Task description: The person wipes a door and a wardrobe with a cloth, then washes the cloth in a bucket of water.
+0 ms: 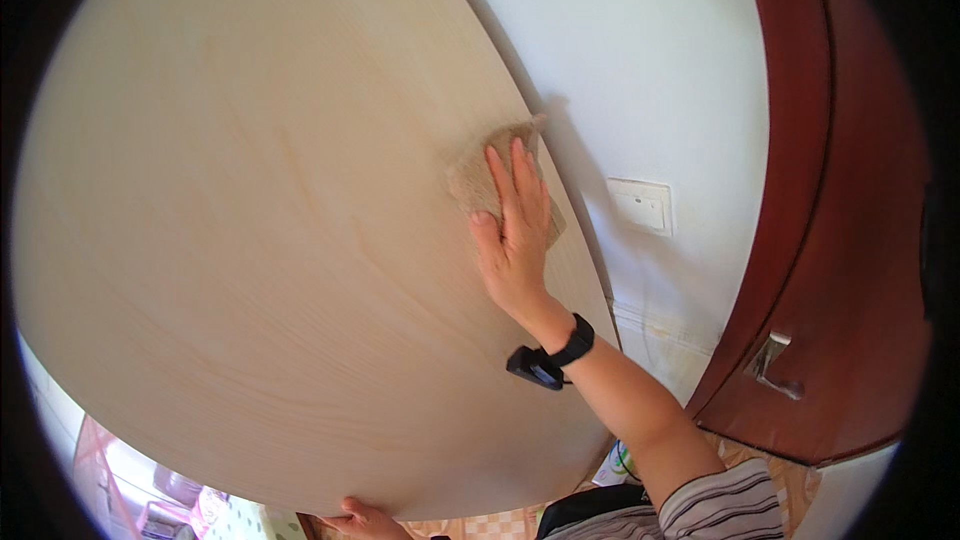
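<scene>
A large pale wood-grain board [270,240] with a curved outline fills the left and middle of the view. My right hand [515,240] lies over a beige cloth [478,183] and presses it to the board's face near the right edge. Its fingers are stretched along the cloth, with the thumb off to the left side. Down at the board's lower edge, my left hand [365,520] is closed at the rim; only part of it shows, and some fingers are hidden. A black band with a small dark device [540,365] circles my right wrist.
A white wall with a switch plate [640,206] stands just right of the board. Farther right is a dark red door [850,270] with a metal handle [775,365]. Tiled floor [490,527] shows below, and pink and white items [185,510] sit at the lower left.
</scene>
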Demonstrator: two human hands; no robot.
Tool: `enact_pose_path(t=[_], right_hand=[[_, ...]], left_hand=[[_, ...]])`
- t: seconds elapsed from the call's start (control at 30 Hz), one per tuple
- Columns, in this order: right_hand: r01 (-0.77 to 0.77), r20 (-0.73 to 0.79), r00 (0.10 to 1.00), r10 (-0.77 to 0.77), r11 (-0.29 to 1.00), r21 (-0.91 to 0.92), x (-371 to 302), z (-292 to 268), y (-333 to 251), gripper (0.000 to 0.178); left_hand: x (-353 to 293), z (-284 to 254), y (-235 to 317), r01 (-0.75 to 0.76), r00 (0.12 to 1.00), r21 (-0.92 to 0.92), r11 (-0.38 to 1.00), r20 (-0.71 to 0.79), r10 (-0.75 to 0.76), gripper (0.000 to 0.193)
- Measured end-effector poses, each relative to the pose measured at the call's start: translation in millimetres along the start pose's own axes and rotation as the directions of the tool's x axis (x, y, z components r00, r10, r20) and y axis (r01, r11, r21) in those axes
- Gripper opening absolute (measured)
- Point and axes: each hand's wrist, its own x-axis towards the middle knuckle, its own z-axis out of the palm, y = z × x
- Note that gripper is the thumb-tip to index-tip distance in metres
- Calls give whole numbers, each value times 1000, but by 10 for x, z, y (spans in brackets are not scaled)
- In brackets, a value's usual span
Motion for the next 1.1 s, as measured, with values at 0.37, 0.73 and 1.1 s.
enact_pose_path(t=[0.37, 0.73, 1.1], right_hand=[[-452, -117, 874, 471, 878, 159, -1543, -261, 1111, 59], [-242, 228, 941, 251, 968, -65, -2225, 42, -788, 62], [-691, -159, 615, 772, 625, 363, -1969, -41, 969, 57]], left_hand=[[-58, 69, 193, 151, 988, -28, 988, -38, -152, 65], [-74, 51, 149, 109, 992, -14, 994, -70, -109, 82], [-40, 143, 240, 85, 986, -70, 994, -136, -94, 85]])
